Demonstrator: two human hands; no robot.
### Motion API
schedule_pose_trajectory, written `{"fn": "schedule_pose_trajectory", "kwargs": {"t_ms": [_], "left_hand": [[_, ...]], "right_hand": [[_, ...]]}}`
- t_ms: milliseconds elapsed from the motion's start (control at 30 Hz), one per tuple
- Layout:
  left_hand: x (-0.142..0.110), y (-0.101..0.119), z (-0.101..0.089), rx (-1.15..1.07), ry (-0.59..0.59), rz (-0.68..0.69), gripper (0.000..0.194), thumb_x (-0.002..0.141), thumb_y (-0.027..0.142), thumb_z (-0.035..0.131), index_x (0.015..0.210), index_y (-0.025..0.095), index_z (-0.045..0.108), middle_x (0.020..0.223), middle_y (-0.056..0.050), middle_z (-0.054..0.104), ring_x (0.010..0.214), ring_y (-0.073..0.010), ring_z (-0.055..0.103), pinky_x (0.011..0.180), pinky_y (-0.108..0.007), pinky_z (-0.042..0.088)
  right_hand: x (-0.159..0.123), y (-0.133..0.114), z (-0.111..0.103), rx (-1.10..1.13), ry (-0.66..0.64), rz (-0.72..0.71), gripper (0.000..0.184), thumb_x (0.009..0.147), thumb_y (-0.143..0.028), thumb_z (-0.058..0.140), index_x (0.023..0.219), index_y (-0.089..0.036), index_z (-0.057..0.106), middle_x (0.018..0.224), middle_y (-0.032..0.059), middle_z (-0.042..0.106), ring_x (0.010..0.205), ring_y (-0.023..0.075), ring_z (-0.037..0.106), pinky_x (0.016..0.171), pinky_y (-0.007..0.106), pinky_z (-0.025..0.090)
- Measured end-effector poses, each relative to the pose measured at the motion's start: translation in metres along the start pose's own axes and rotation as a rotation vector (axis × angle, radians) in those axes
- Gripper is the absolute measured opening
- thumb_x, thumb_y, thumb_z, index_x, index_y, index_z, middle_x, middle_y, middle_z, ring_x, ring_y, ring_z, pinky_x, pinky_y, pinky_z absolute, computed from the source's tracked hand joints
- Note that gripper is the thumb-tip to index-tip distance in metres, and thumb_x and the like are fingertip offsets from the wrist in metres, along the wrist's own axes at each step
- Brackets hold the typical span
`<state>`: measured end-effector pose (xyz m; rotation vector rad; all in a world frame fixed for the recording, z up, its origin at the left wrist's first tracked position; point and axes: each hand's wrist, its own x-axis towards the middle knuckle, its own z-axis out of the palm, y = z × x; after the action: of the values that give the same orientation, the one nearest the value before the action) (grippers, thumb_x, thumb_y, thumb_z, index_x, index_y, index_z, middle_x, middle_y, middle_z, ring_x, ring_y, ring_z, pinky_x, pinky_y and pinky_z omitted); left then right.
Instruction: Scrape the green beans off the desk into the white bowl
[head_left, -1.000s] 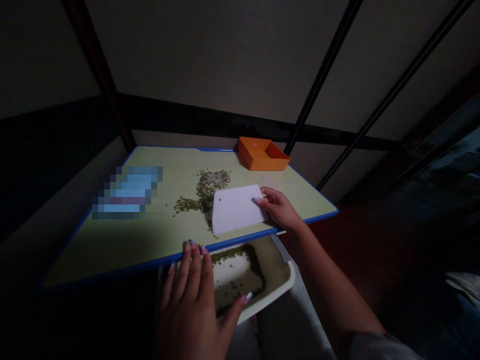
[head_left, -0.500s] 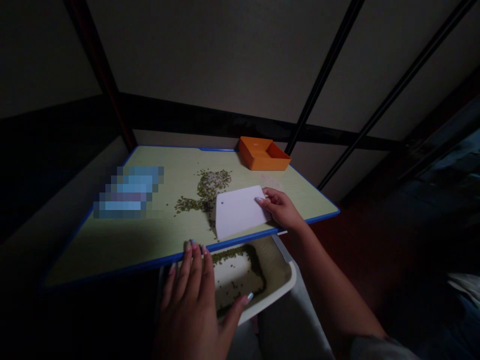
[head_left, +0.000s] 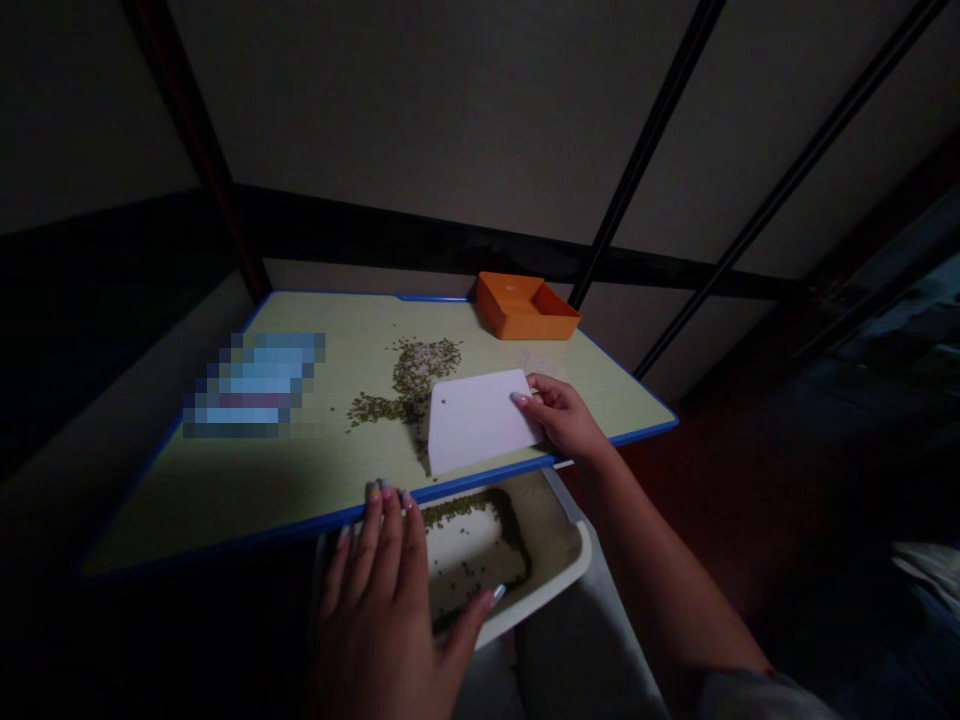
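Observation:
My right hand (head_left: pixel 562 412) pinches the right edge of a white flat scraper (head_left: pixel 480 420), thumb on its face. The scraper has a small hole at its upper left and is tilted over the tabletop near the front edge. Left of it and behind it lie small green beans (head_left: pixel 420 372), with a pale white patch of grains among them. My left hand (head_left: pixel 397 590) has its fingers stretched out, fingertips at the table's blue front edge and thumb spread apart. Beneath that edge is a white bin (head_left: pixel 574 560), with more green beans along its inner sides and bottom.
An orange open box (head_left: pixel 529 310) stands at the back right of the pale table (head_left: pixel 337 320) with its blue rim. A blurred-out blue object (head_left: pixel 259 385) lies at the left. Faint white grains (head_left: pixel 541 360) lie before the box. A panelled wall rises behind.
The white scraper has shifted slightly to the right in my right hand. My left hand, the beans and the bin look the same.

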<state>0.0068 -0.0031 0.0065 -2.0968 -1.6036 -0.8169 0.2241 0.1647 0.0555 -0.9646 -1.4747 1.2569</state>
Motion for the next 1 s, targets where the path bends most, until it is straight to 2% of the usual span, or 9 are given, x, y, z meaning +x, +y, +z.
{"fn": "schedule_pose_trajectory", "kwargs": {"t_ms": [167,333,567,700,1000], "left_hand": [[-0.0004,0.0002,0.0002,-0.005,-0.004,0.006,0.085,0.093,0.065,0.035,0.144,-0.003,0.036,0.144,-0.034,0.049,0.140,-0.0408,0.042,0.106,-0.054,0.036],[-0.0019,-0.0013,0.0007,-0.002,-0.011,0.000,0.087,0.092,0.065,0.036,0.149,-0.001,0.030,0.146,-0.032,0.048,0.141,-0.0400,0.042,0.106,-0.054,0.037],[-0.0002,-0.0026,0.0009,0.014,-0.001,0.024,0.082,0.092,0.062,0.037,0.138,-0.005,0.043,0.143,-0.034,0.051,0.136,-0.0420,0.046,0.105,-0.053,0.037],[-0.0003,-0.0015,0.0002,0.017,0.004,0.025,0.081,0.092,0.061,0.039,0.138,-0.005,0.044,0.142,-0.034,0.051,0.136,-0.0417,0.046,0.105,-0.052,0.036],[-0.0053,-0.0047,0.0052,0.023,-0.006,0.015,0.090,0.089,0.066,0.041,0.149,-0.001,0.030,0.148,-0.031,0.047,0.140,-0.0397,0.043,0.106,-0.053,0.037]], "right_hand": [[-0.0001,-0.0006,0.0005,-0.010,-0.033,0.020,0.046,0.065,-0.058,0.082,0.079,-0.021,0.059,0.052,-0.0061,0.055,0.043,0.0093,0.043,0.042,0.021,0.031],[0.0012,0.0010,0.0009,-0.004,0.015,0.027,0.047,0.064,-0.059,0.082,0.077,-0.021,0.057,0.053,-0.0058,0.056,0.043,0.0098,0.045,0.041,0.021,0.031],[0.0002,-0.0022,0.0014,-0.013,-0.019,0.025,0.046,0.065,-0.058,0.081,0.079,-0.021,0.057,0.052,-0.0066,0.053,0.043,0.0094,0.044,0.041,0.020,0.030],[0.0005,-0.0019,0.0020,-0.019,-0.037,0.024,0.047,0.065,-0.059,0.081,0.081,-0.021,0.058,0.052,-0.0063,0.054,0.043,0.0094,0.044,0.041,0.020,0.030],[0.0011,0.0020,0.0022,-0.018,0.096,-0.013,0.046,0.065,-0.058,0.081,0.077,-0.021,0.055,0.055,-0.0056,0.055,0.045,0.0097,0.046,0.042,0.020,0.031]]}}
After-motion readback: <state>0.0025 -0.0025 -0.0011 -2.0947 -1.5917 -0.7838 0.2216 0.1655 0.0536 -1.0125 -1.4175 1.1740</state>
